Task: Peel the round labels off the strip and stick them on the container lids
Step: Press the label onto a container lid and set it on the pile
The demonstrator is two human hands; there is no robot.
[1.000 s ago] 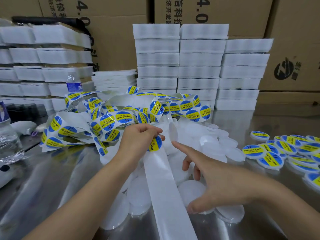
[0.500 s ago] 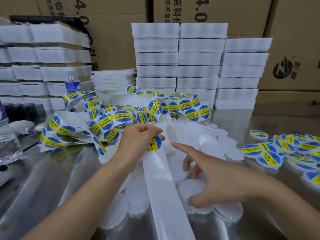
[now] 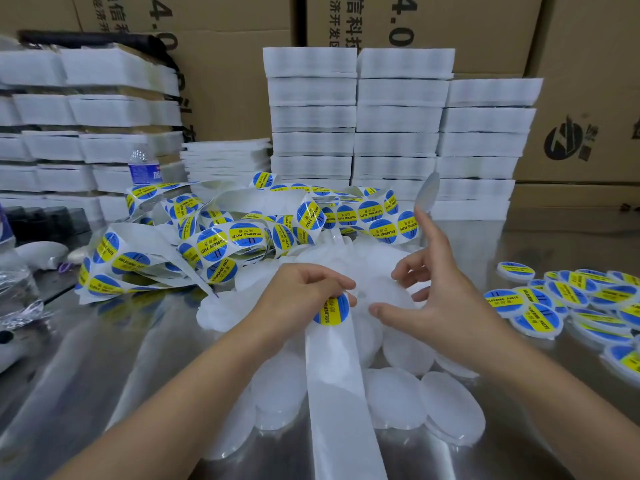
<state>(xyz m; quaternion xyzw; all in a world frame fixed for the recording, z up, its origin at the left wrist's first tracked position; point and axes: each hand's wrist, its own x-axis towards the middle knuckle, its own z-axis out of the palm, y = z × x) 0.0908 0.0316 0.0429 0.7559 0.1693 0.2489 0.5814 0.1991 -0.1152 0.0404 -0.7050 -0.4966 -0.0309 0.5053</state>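
My L hand [image 3: 304, 299] pinches the white paper backing strip [image 3: 341, 393], lengthwise toward me, at its round blue-yellow label [image 3: 331, 310]. R hand [image 3: 440, 299] spread open, empty, thumb just right of label, over translucent white round lids [image 3: 398, 400].

i see stacks of white foam trays [image 3: 398, 133] on my shiny worktop [image 3: 104, 358], cardboard boxes [image 3: 588, 81] behind, water bottle [image 3: 142, 166] at left

Cardboard cartons [image 3: 433, 32] wall a shiny steel table [image 3: 86, 358].
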